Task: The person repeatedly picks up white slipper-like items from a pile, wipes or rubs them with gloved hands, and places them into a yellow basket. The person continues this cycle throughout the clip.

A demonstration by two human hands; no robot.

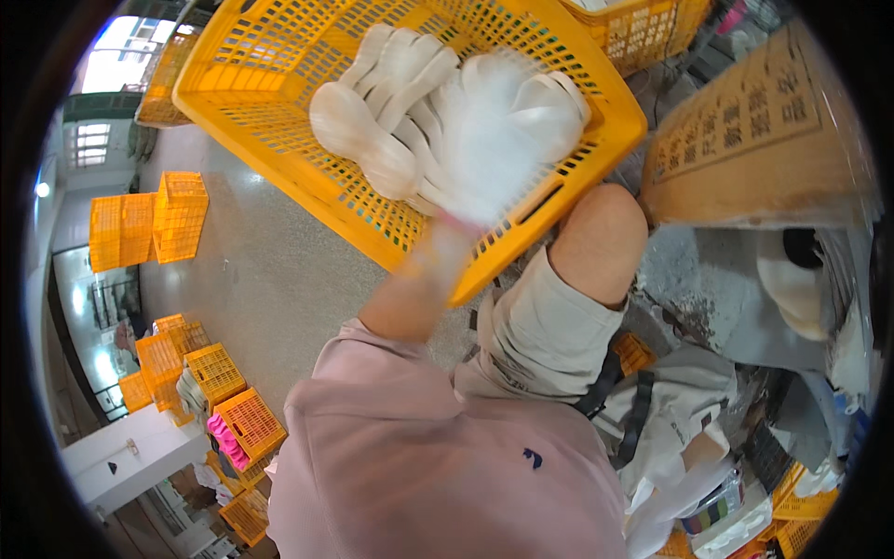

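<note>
A yellow slatted plastic crate point(372, 238) stands tilted in view in front of me. In it lies a pile of white shoe soles point(368, 121), several overlapping on the left and more on the right. My left arm reaches into the crate over its near edge. My left hand point(480, 177) is a white motion blur among the soles, with a pinkish band at the wrist, possibly a glove. Its fingers are smeared, so what it holds cannot be made out. My right hand is not visible.
A big cardboard box point(745, 140) stands at the right, close to my bare knee point(605, 233). Another yellow crate point(652, 33) sits behind. Stacked yellow crates point(182, 214) stand on the grey floor point(270, 242) at left, one crate holding pink pieces point(226, 440). Grey and white clutter lies lower right.
</note>
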